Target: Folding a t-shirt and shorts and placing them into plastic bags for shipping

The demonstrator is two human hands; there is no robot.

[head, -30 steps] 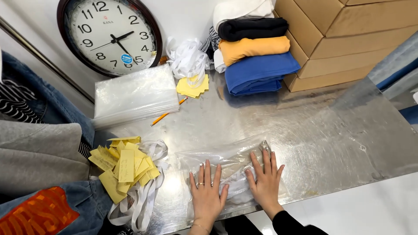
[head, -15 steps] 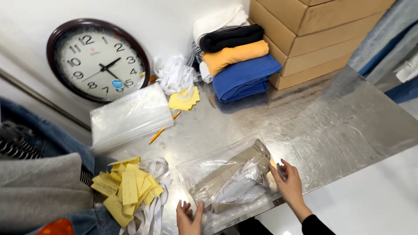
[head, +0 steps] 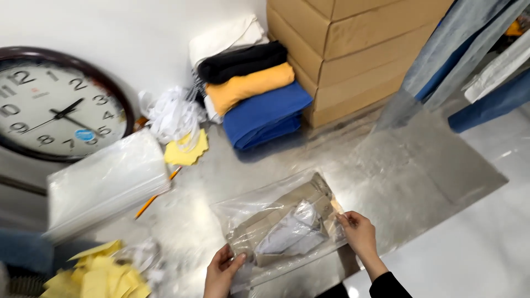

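Two bare hands gripped a clear plastic bag (head: 279, 229) packed with folded beige cloth on a shiny metal table (head: 419, 171).

The left hand (head: 221, 273) pinched the bag's near corner; the right hand (head: 359, 234) clamped its fingers on the far end. Beyond lay yellow paper slips (head: 96, 273), a stack of clear bags (head: 105, 185), folded coloured garments (head: 254, 96), a round wall clock (head: 58, 107) and brown cardboard boxes (head: 353, 49).

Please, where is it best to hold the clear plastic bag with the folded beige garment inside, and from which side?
Probably by its two short ends, one from each side. The clear plastic bag lies slanted on the metal table, long and limp, so a one-end grip would likely let it sag. The left hand already pinches the near-left corner, the right hand the right edge.
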